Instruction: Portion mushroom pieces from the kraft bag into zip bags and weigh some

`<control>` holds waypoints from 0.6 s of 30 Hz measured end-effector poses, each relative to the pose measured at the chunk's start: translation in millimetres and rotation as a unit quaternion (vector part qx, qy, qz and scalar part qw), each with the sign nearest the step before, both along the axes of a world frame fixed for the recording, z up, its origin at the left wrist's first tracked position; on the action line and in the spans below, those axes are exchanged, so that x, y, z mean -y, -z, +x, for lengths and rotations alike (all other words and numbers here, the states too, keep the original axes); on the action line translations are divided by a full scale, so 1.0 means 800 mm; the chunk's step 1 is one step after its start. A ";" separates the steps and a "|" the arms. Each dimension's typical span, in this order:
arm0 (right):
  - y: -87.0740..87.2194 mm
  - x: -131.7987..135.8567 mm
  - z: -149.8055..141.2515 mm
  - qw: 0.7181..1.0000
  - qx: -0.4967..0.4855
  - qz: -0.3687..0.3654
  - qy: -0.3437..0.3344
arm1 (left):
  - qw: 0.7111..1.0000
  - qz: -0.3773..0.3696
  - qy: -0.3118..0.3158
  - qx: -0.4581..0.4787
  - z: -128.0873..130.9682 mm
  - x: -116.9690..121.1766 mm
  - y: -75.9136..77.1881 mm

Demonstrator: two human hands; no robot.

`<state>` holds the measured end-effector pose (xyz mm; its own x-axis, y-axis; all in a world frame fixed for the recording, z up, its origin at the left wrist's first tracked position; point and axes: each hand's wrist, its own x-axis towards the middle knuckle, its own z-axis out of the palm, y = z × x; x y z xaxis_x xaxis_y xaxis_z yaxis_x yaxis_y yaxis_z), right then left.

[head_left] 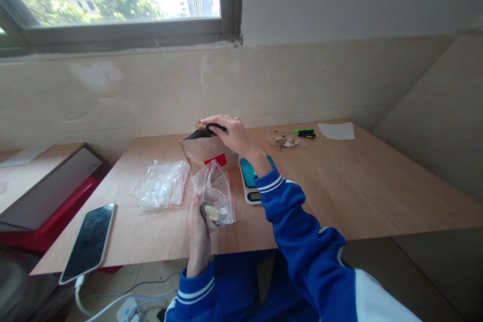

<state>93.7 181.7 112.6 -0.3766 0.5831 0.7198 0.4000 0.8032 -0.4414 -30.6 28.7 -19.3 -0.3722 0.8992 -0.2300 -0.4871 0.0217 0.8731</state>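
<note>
My left hand [198,234] is shut around the lower part of a transparent zip bag [215,193], which holds pale and dark lumps, possibly dried mushrooms. My right hand [234,136] grips the top of a kraft paper bag [202,153] with a red label. A dark curved object with a tan end [207,130] sits at the bag's mouth, partly under my fingers. The bag's contents are hidden. Below my right wrist lies a blue and white digital scale [249,183], partly covered by my forearm.
A flat transparent bag [162,184] and a phone [88,243] lie on the wooden table [339,191]. Farther back are a small bag of pale pieces [285,142], a green-handled screwdriver [304,133] and white paper [335,131]. A wall runs behind the table.
</note>
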 end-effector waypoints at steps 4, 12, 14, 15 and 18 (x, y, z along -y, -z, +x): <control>-0.001 0.002 -0.001 0.999 -0.039 0.027 -0.015 | 1.000 -0.003 0.008 0.011 0.001 0.000 -0.004; -0.007 0.009 0.010 0.996 -0.035 -0.029 -0.071 | 1.000 -0.012 0.005 0.021 -0.002 -0.001 -0.003; -0.007 0.008 0.010 0.998 -0.027 -0.015 -0.062 | 1.000 -0.011 0.003 0.019 -0.001 -0.002 -0.001; -0.007 0.007 0.009 0.998 -0.022 -0.007 -0.057 | 1.000 -0.011 0.002 0.019 -0.001 -0.002 -0.001; -0.004 0.002 0.008 0.999 -0.012 0.003 -0.033 | 1.000 -0.005 0.008 0.018 -0.002 -0.001 0.001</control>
<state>100.2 180.1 115.8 -0.3966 0.5528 0.7328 0.3351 0.8304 -0.4451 -32.3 29.9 -20.2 -0.3484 0.9028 -0.2522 -0.5181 0.0387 0.8544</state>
